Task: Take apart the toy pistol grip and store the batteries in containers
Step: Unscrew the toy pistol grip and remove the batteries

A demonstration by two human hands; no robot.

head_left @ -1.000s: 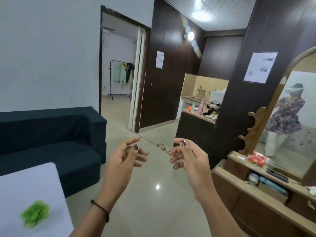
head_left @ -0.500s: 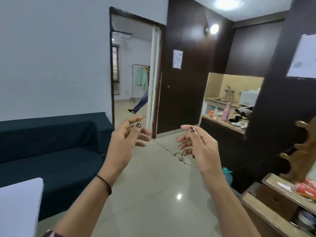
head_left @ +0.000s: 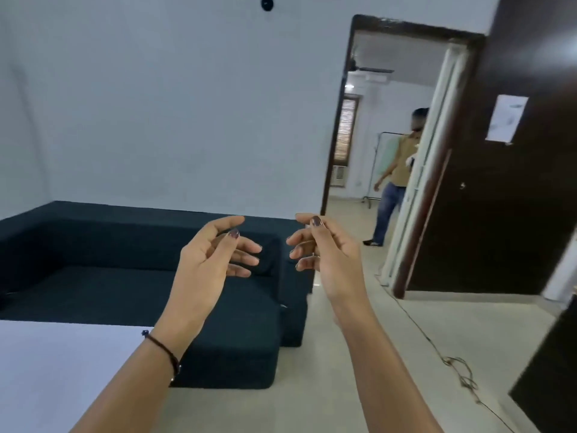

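Sofa is stretching along the wall as the left grip is hovering before it, fingers loosely curled, holding nothing. Near it, apart, the right grip is touching thumb to forefinger; whether it is pinching anything cannot be told, nor where the toy pistol is. A bench corner is showing lower left; a person is standing beyond the doorway.

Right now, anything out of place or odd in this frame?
A thin cord lies loose across the floor, bunched in a tangle at lower right; a likely trip risk. The left hand and right hand are raised with loosely curled fingers and hold nothing.
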